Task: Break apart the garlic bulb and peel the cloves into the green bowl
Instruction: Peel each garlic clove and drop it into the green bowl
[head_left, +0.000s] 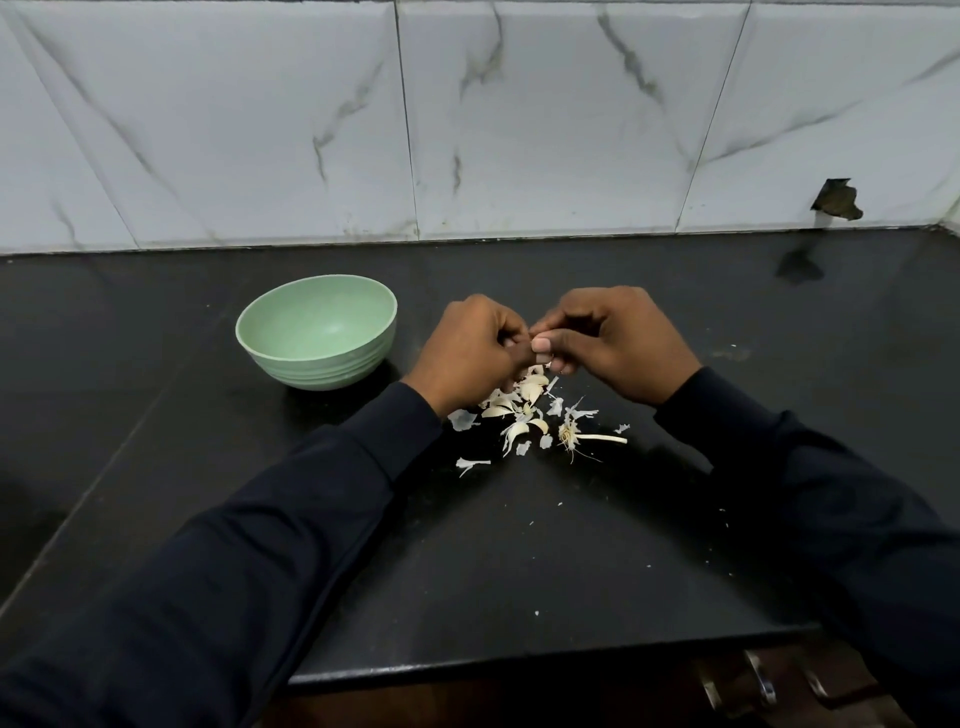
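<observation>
Nothing readable from my end. No text, labels, brand marks or numbers on the pale green ribbed bowl (317, 370), the black stone counter (519, 545) or the white marble-look wall tiles (519, 130).

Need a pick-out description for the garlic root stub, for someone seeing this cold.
On the black counter, right of the green bowl, lies a pile of garlic cloves and skins. The root stub sits at the pile's right edge. Unlike the flakes around it, it has a tuft of wiry roots and one straight pale stalk pointing right.
</observation>
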